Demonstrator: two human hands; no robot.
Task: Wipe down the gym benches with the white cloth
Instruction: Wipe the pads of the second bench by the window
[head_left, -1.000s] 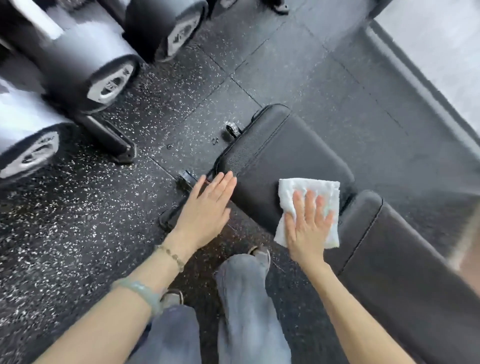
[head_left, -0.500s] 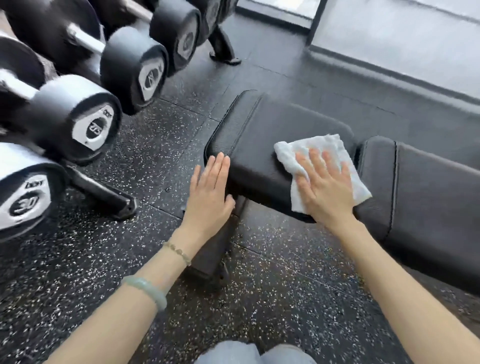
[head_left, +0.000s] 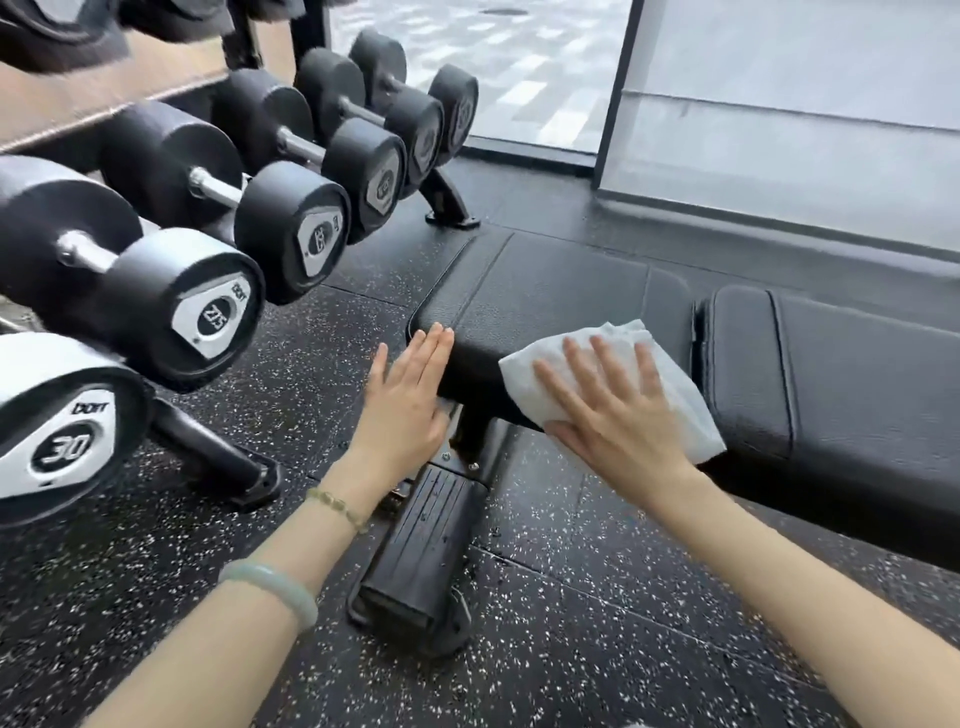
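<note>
White cloth (head_left: 524, 400) pressed on bench (head_left: 545, 280) by flat right hand (head_left: 618, 415), left hand (head_left: 405, 410) flat at its end; rack (head_left: 208, 447) w/ dumbbells (head_left: 306, 228).

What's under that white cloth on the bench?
The white cloth lies over the near edge of the black seat pad, pressed flat by the right hand. The patch beneath is covered and cannot be seen.

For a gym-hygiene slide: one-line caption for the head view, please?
Right hand presses the white cloth on the bench seat pad while the left hand rests flat against its edge.
</note>
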